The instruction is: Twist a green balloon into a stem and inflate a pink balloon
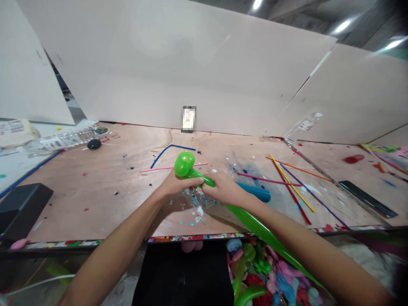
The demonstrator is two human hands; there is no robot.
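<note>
One left hand [174,185]: mine, closed around the green balloon [251,222] just below its rounded bulb [185,163], thumb pointing right.
One right hand [221,187]: mine, fingers curled tightly around the narrow stretch beside my left thumb.
Green balloon: held above the middle of the wooden surface [111,212]; its long, shiny body passes under my right forearm and slants down past the front edge.
Near my hands: pale and blue scraps [199,211] scattered toward the front edge; a blue cylinder [259,192], partly hidden by my right forearm.
Behind my hands: a pink strip [149,170], and nearer the rear edge a bent blue strip [171,145].
Right-hand strips: red [291,191], yellow [295,187], orange [312,174], magenta [261,177] and purple [314,193], several crossing; the purple one reaches the front edge.
Beyond them: a long black object [366,199].
Rear edge: a phone [188,119], upright against a white panel [223,63], its screen blurred; farther right, a tilted clear bottle [302,127].
Rear left corner: another clear bottle [68,139], lying down, beside a round black object [94,144].
Front left corner: a dark box [25,208].
Below the front edge: a heap of colourful balloons [283,276].
</note>
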